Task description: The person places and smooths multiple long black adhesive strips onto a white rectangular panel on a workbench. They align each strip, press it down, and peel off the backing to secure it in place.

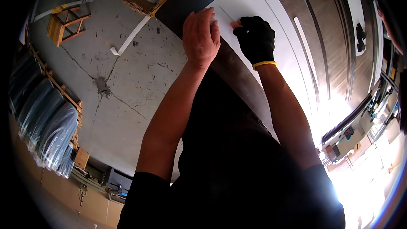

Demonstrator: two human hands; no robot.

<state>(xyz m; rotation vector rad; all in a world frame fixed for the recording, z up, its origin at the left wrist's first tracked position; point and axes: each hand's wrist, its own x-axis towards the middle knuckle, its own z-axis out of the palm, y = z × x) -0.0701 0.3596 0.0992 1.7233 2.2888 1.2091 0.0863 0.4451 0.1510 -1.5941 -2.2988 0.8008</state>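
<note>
In the head view, a flat, glossy white sheet (258, 2) lies on a dark brown work table (180, 2), ahead of the person and reaching to the right; the bare left hand (200, 38) is at its left edge, fingers close together, though whether they pinch it I cannot tell; the right hand (257, 38), in a black glove with a yellow cuff, is over the sheet with fingers curled, its hold likewise unclear; a narrow white strip (303, 40) lies farther right; a wooden stool (59, 29) stands far left.
</note>
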